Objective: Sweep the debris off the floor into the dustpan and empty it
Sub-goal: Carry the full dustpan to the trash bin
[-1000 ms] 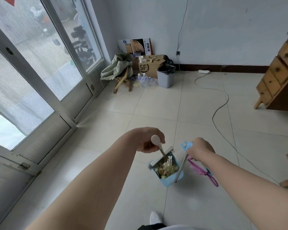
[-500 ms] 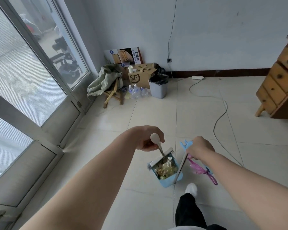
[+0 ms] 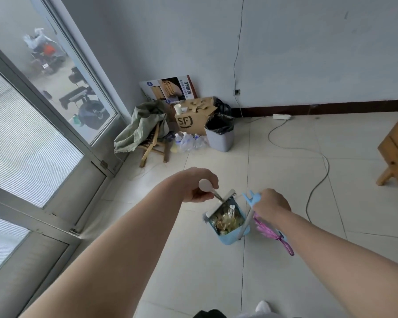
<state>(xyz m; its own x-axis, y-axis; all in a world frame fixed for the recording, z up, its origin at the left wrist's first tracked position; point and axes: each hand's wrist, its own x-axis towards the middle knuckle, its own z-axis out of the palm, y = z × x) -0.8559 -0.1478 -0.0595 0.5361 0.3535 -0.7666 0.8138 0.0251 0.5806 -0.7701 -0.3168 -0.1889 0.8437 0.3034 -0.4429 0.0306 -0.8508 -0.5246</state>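
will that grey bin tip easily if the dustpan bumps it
Likely light and easy to shove: the grey bin looks like thin plastic on smooth floor tiles. Its narrower base may make it tippy. The black liner looks floppy.

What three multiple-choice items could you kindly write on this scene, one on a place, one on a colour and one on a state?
1. Where does the grey bin stand?
A. Beside the cardboard box, near the wall
B. Under the wooden dresser
C. Against the glass door

2. What colour is the dustpan?
A. Red
B. Light blue
C. Black

3. What state is the dustpan in?
A. Empty
B. Upside down on the floor
C. Loaded with debris

Answers:
1 A: the bin sits just right of the box in the far corner.
2 B: its visible wall is light blue.
3 C: debris fills it; the left hand grips its handle, and the right hand grips the broom.
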